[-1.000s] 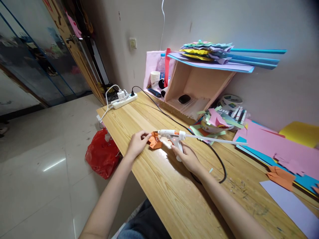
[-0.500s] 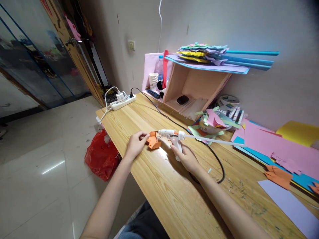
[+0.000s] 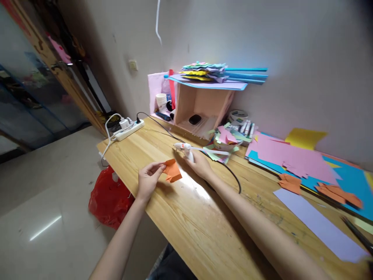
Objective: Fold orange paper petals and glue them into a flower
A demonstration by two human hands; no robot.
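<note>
Between thumb and fingers, my left hand (image 3: 149,179) pinches a folded piece of orange paper (image 3: 173,171) just above the wooden table. My right hand (image 3: 199,164) is wrapped round the handle of a white glue gun (image 3: 186,147), whose nozzle points left. A long pale glue stick (image 3: 212,151) sticks out of the gun's back toward the right. The gun is a little behind and to the right of the orange paper, and the two are apart.
A white power strip (image 3: 128,131) lies at the table's back left. Behind are an open pink box (image 3: 204,102) and a bowl of paper scraps (image 3: 227,140). Coloured sheets (image 3: 297,155) and orange folded pieces (image 3: 290,183) lie right. A red bag (image 3: 109,200) is beside the table.
The glue gun has moved back, away from the orange paper. My left hand has tilted the paper so more of its face shows. The view has turned to the right.
</note>
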